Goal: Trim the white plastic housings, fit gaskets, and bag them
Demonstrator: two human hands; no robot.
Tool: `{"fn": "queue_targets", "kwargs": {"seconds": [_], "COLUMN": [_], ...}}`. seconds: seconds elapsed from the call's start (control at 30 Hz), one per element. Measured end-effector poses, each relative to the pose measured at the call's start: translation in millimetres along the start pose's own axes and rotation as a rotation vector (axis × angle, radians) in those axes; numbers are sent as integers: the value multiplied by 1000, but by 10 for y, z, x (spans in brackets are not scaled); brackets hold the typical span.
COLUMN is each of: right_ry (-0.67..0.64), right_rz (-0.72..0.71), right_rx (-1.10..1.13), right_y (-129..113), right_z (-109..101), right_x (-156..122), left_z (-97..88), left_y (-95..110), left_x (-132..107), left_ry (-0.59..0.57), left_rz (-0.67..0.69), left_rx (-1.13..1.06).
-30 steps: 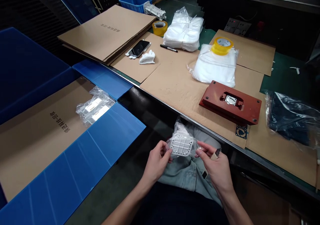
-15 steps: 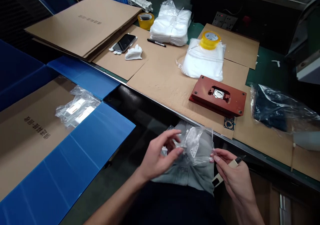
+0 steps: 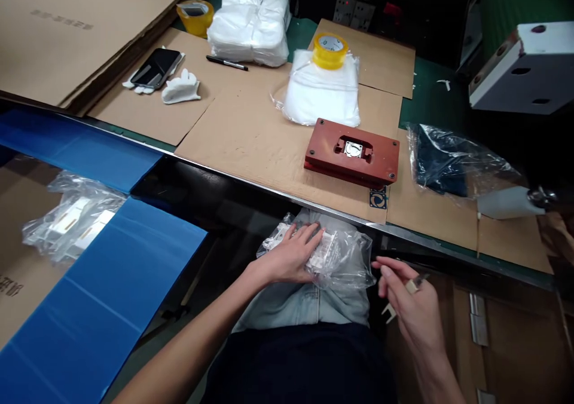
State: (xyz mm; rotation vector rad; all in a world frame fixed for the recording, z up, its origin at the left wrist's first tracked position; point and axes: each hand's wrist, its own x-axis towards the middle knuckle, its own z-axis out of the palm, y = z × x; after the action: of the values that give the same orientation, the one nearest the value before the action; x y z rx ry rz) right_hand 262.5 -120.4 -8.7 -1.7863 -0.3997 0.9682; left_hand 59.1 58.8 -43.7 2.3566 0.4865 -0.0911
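Note:
On the lap lies a clear plastic bag (image 3: 352,266) with a white plastic part (image 3: 326,251) inside, full of small openings. My left hand (image 3: 291,254) rests over the bagged part, its fingers spread out on top. To the right of the bag, my right hand (image 3: 412,302) is apart from it. A slim beige utility knife (image 3: 411,285) is tucked in that hand's curled fingers, its dark tip pointing up and right; the palm hides its middle. The thumb and forefinger reach toward the bag's edge.
On the cardboard-covered table stand a red fixture block (image 3: 350,168), plastic bags (image 3: 323,93) under a tape roll (image 3: 330,51), a phone (image 3: 156,68) and a glove (image 3: 181,87). At left, a blue box (image 3: 103,278) holds bagged white parts (image 3: 78,222). The table edge (image 3: 269,192) runs above my lap.
My left hand has come down onto the bagged part. My right fingers have let go of the bag's edge but keep the utility knife. The view has swung right.

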Motion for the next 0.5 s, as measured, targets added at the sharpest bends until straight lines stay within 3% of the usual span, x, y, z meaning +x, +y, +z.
{"fn": "queue_targets", "kwargs": {"seconds": [0.1,0.2,0.3,0.5], "right_ry": [-236,-331,-331,-157], "right_rz": [49,29,134,241], "right_rx": [-48,-63,-3,-23], "right_y": [-89,-97,-40,-16], "right_z": [250,343,215,-153], "right_x": [-157,-280,-339,-349], "left_z": [141,218,175,-83], "left_y": [97,184,209,98], "left_x": [-56,-100,-122,-40], "left_ry": [26,49,28,-193], "left_rz": [-57,-92,-52,49], "left_rx": [47,86,114,168]}}
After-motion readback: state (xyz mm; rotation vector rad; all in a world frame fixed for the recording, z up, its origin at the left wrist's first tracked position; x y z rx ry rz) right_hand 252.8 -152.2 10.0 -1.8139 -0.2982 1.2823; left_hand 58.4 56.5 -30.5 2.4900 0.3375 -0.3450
